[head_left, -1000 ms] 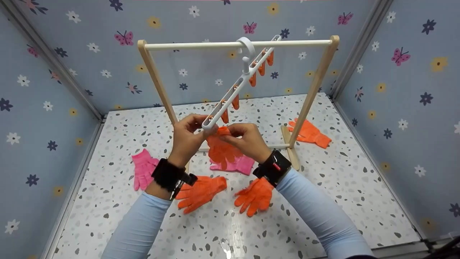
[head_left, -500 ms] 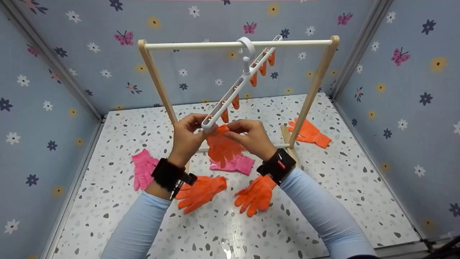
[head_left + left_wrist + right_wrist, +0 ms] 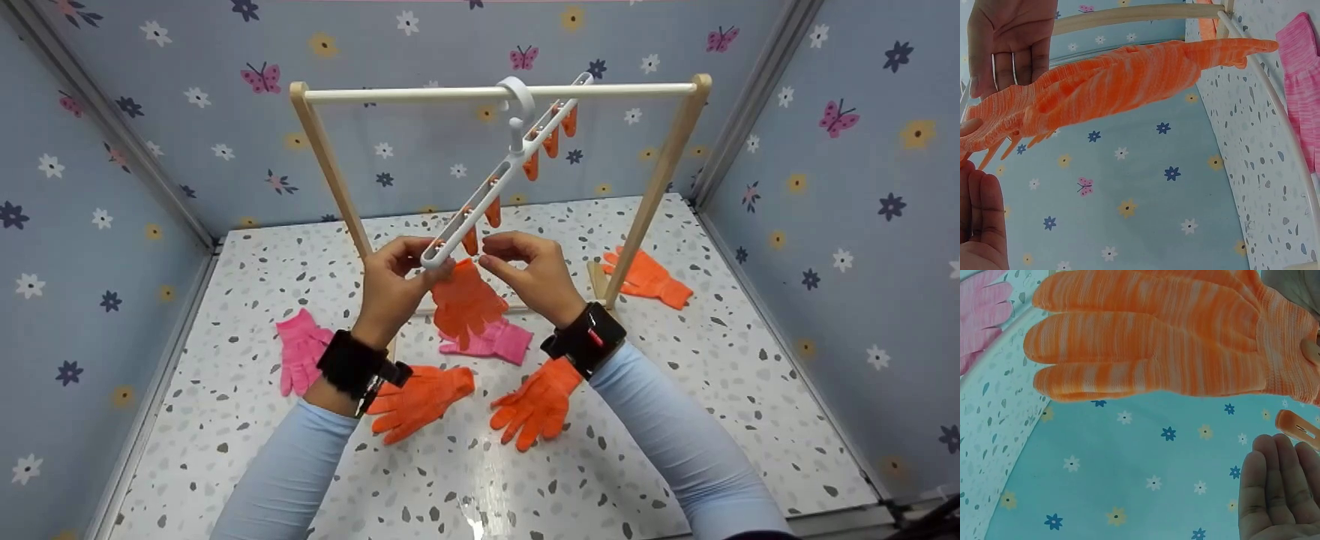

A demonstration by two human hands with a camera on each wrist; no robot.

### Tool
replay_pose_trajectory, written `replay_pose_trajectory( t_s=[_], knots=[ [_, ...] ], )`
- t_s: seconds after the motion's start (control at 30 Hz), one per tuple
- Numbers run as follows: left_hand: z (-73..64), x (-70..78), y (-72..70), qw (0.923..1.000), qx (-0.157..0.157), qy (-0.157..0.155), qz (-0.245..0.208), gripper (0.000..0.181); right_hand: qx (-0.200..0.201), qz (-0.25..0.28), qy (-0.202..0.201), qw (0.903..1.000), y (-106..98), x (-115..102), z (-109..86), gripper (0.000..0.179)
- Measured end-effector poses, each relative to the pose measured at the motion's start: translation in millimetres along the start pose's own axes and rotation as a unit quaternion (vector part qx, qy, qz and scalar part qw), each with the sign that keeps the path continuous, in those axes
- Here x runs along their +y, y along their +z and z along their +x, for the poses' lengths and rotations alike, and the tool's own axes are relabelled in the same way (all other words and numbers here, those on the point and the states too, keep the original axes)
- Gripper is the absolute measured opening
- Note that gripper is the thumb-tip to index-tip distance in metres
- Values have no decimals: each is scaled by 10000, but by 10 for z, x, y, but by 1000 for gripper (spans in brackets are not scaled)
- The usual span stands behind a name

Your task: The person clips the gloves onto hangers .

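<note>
Pinching, it seems, the ribbed cuff (image 3: 1282,351), the left hand (image 3: 394,285) holds an orange-and-white knitted glove (image 3: 463,304) below a white plastic hanger's (image 3: 516,159) near end; the right hand (image 3: 534,274), loosely spread, holds nothing. Likely light and floppy, the glove is best taken by that cuff.

The orange glove (image 3: 468,304) is matt knitted cloth, streaked with paler yarn, its cuff (image 3: 1279,365) finely ribbed; the pink glove (image 3: 489,342) has a similar fabric surface. The hanger (image 3: 515,159) looks like smooth white plastic, as do the orange clips (image 3: 493,213). The uprights (image 3: 652,202) are pale, smooth wood, the speckled tabletop (image 3: 450,480) glossy, the corner posts (image 3: 757,97) dull metal.
</note>
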State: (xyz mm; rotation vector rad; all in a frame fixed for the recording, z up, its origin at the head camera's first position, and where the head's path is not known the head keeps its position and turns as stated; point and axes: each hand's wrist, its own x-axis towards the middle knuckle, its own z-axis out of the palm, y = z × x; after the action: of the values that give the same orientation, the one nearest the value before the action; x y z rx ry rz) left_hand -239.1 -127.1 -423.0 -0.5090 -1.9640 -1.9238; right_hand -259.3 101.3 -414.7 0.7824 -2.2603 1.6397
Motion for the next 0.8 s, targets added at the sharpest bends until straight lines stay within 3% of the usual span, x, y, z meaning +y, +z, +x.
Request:
replay_pose_trajectory(
  t_s=[0.43, 0.8],
  knots=[
    [7, -26, -3, 10000, 22, 37, 4, 27, -21, 66, -35, 10000, 16, -85, 138, 32],
    [7, -20, 7, 10000, 30, 9, -9, 27, -277, 218, 55, 9994, 24, -134, 195, 33]
  ],
)
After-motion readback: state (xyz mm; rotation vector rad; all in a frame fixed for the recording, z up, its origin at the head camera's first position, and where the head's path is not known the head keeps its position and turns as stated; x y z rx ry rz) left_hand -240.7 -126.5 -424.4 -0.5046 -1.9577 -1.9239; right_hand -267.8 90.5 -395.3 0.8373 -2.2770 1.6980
